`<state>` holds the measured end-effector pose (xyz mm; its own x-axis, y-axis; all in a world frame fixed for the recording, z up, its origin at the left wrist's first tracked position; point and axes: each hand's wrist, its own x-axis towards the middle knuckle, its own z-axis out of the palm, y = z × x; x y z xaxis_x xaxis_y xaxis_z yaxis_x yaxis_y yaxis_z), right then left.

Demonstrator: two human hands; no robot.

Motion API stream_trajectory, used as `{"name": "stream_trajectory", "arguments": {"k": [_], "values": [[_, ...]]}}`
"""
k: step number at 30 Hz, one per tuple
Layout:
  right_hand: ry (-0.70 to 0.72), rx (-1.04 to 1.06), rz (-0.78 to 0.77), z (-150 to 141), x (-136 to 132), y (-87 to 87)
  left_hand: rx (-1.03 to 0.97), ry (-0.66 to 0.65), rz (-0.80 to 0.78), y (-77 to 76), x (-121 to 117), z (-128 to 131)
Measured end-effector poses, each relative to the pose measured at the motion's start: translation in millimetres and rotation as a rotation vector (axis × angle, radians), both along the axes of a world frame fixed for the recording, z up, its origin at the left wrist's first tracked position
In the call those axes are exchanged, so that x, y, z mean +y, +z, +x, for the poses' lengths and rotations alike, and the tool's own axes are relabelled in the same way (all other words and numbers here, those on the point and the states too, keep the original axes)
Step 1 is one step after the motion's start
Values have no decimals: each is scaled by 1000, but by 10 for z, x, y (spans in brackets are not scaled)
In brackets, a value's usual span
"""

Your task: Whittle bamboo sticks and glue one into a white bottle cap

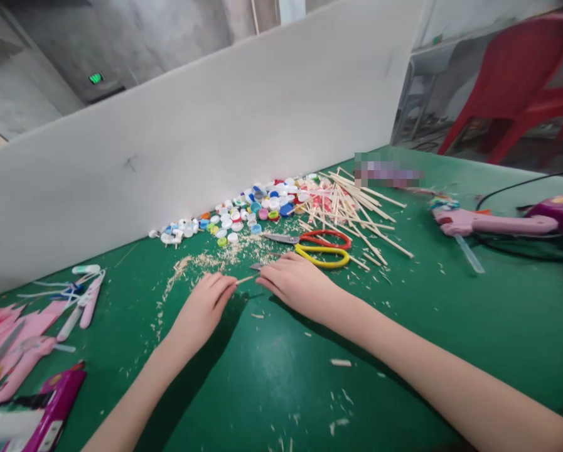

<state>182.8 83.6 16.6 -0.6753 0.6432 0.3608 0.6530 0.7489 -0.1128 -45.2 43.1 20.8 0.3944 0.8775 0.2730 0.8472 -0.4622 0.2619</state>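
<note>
A short, thin wooden stick (246, 280) spans the gap between my two hands, low over the green table. My left hand (209, 300) pinches its left end. At the other end, the closed fingers of my right hand (300, 284) meet the stick; their grip is partly hidden. A grey pointed metal tip (255, 267) shows beside the right fingertips, and I cannot make out what it belongs to. Just behind that hand lies a pair of scissors (323, 256) with one red and one yellow handle loop. Pale wood shavings (187, 267) are scattered around both hands.
Bottle caps (236, 216) and a heap of wooden sticks (356, 210) lie along the white partition (191, 132). Pink glue guns (498, 223) (20, 370) lie at both sides, with black cables at right. A red chair (526, 75) stands beyond the table (450, 301).
</note>
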Motion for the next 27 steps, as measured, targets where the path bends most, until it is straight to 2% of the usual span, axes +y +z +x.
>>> {"name": "stream_trajectory", "arguments": {"k": [4,7,11,15,17,19,21,24,26,27], "values": [[44,61,54,64,71,-33,17,-36,1,-16,59,18],[126,80,94,104,51,-67,74,-117,12,7,86,99],[189,118,130,219,25,-102,116,-210,-72,90,118,241],[157,199,171,359,30,-174,105,-269,-181,211,268,387],[96,237,197,407,0,-228,118,-328,-219,274,428,412],[23,267,202,435,-67,-279,106,-322,-172,310,656,367],[-26,303,188,445,-152,-320,55,-178,-58,290,943,246],[-38,322,187,428,-246,-374,-75,170,135,151,1406,-19],[-63,299,219,404,-260,-418,-167,422,196,39,1684,-199],[-91,289,232,392,-252,-444,-166,470,204,-5,1809,-281]]}}
